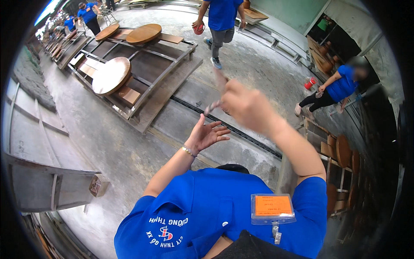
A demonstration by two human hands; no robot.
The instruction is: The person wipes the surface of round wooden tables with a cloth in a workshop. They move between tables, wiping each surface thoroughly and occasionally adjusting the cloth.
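My left hand (208, 134) is held out palm up with its fingers spread, a beaded bracelet (189, 151) round the wrist. Across from it, my right hand (248, 105) is raised and closed, smeared by motion. From that fist a short, pale striped, twisted strip (212, 107) runs down toward my left thumb. Whether the thumb touches its end I cannot tell. A blurred brownish shape (219, 78) sticks up above the fist, too smeared to name.
Left ahead, a low metal-framed trolley (159, 86) bears round wooden tabletops (111, 75). A dark floor rail (250, 134) crosses before me. One person (224, 17) carries a red pot (199, 29); another (345, 84) stands right near a red bucket (310, 83). Racked round boards (343, 151) stand at right.
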